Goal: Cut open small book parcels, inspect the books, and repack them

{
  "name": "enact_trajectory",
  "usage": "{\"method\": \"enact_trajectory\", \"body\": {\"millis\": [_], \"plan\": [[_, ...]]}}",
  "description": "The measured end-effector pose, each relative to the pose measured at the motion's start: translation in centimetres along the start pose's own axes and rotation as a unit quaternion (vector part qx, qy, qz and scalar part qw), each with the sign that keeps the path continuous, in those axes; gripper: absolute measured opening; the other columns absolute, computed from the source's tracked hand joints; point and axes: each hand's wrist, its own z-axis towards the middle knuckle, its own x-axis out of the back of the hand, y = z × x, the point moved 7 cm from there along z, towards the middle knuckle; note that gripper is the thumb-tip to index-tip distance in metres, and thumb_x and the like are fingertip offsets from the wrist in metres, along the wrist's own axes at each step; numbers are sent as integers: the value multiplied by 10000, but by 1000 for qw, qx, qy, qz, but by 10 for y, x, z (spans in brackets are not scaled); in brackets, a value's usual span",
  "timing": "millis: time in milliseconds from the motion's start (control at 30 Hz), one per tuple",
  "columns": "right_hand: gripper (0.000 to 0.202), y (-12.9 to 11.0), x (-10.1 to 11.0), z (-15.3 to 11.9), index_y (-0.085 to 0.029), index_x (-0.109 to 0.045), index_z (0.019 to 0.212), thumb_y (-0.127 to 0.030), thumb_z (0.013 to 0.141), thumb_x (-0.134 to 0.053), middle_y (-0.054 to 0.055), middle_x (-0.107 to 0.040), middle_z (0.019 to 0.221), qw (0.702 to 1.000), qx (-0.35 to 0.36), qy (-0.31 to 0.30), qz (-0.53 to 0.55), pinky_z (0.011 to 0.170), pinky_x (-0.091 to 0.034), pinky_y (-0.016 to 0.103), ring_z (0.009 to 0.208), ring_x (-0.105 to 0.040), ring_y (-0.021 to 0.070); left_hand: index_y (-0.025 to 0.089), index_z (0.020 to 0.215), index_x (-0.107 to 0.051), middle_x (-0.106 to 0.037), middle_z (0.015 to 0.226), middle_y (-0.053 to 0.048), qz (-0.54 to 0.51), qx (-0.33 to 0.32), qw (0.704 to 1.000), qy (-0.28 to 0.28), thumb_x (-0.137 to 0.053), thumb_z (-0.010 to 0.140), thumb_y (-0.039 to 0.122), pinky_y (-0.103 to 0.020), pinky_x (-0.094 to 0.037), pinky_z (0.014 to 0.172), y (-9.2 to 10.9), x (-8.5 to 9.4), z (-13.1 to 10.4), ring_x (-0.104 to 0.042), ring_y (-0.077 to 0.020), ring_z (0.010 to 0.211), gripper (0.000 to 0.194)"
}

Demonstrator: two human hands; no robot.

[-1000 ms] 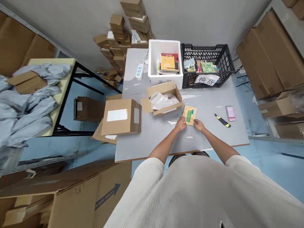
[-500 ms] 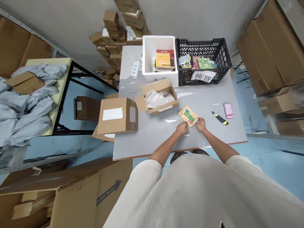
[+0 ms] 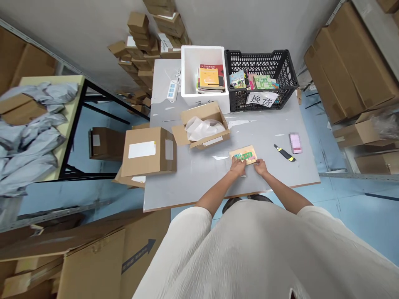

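A thin tan book [image 3: 247, 151] with a green and pink design on its cover lies on the grey table in front of me. My left hand [image 3: 238, 167] holds its lower left edge, the fingers reaching over the cover. At the lower right corner, my right hand [image 3: 260, 167] pinches the book. To the right of it are a black and yellow box cutter [image 3: 284, 153] and a pink slip [image 3: 295, 143], partly blurred. An open cardboard box [image 3: 205, 126] with white wrapping inside stands just beyond the book on the left.
A white foam box [image 3: 205, 99] and a black plastic crate [image 3: 280, 97], both with books inside, line the table's back edge. A closed carton [image 3: 145, 151] sits at the left edge. Behind the power strip [image 3: 173, 91], small boxes are stacked against the wall.
The book has turned so that its long edge lies more nearly level across my view. My left hand has moved further over its cover. The whole scene has shifted slightly left.
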Motion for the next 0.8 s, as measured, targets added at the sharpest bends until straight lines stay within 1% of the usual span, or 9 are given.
{"method": "enact_trajectory", "body": {"millis": [33,100,200,300,400,467,533,667,800], "plan": [[335,1,1,-1,-219,-658,1098,-233,763,-645,100,-725,1218,1000,-11,0,-3,1118,-529,381,1173,-695,255,179,1483,-597,-698,1419,-216,-22,-4,1000,4,-681,889,203,-601,-124,1344,2,0,-1,-548,-371,1471,600],[347,1,2,-3,-221,-658,1111,-244,765,-642,100,-743,1223,999,-35,-8,-6,1120,-534,383,1196,-703,258,204,1444,-616,-583,1577,-217,-72,16,997,38,-659,892,198,-571,-214,1327,-3,2,-2,-481,-374,1533,554],[377,-1,-2,-8,-208,-668,1147,-248,773,-642,91,-780,1182,997,-58,-45,19,1059,-570,371,1136,-741,257,206,1489,-557,-309,1776,-244,-144,100,982,67,-710,851,211,-606,-298,1291,-22,-4,-6,-348,-429,1618,656],[419,-6,-11,-13,-197,-691,1189,-234,773,-648,71,-814,1085,993,-48,-87,60,953,-605,353,1027,-772,253,238,1510,-525,-217,1825,-216,-202,125,970,53,-781,798,223,-592,-378,1263,-31,-20,-9,-384,-443,1599,757],[472,-9,-13,-15,-200,-717,1239,-249,775,-647,62,-826,1065,993,-35,-91,68,916,-616,347,1013,-781,253,242,1514,-522,-296,1798,-175,-270,126,950,97,-768,786,166,-504,-405,1279,-36,-24,-11,-415,-379,1598,772],[495,-9,-12,-14,-203,-728,1265,-268,781,-646,66,-829,1085,994,-35,-89,61,933,-613,347,1038,-782,254,229,1516,-504,-401,1732,-167,-322,150,923,150,-713,801,113,-444,-426,1270,-43,-21,-13,-453,-311,1579,754],[508,-8,-11,-13,-197,-736,1279,-277,784,-650,79,-832,1109,993,-38,-91,63,950,-610,349,1048,-784,256,217,1488,-496,-529,1617,-160,-367,183,893,187,-668,819,85,-413,-462,1229,-51,-18,-15,-542,-267,1499,703],[526,-5,-10,-13,-173,-739,1304,-282,795,-663,116,-825,1211,990,-54,-97,82,949,-617,346,1063,-788,263,217,1370,-502,-725,1294,-96,-423,223,859,181,-631,863,69,-374,-528,1085,-59,-18,-15,-708,-228,1206,543],[530,0,-11,-17,-162,-737,1310,-269,794,-675,128,-812,1274,987,-65,-109,99,945,-623,331,1099,-789,264,260,1267,-484,-745,1052,-27,-414,269,853,170,-647,892,88,-341,-529,982,-64,-22,-22,-733,-220,1053,444]]}}
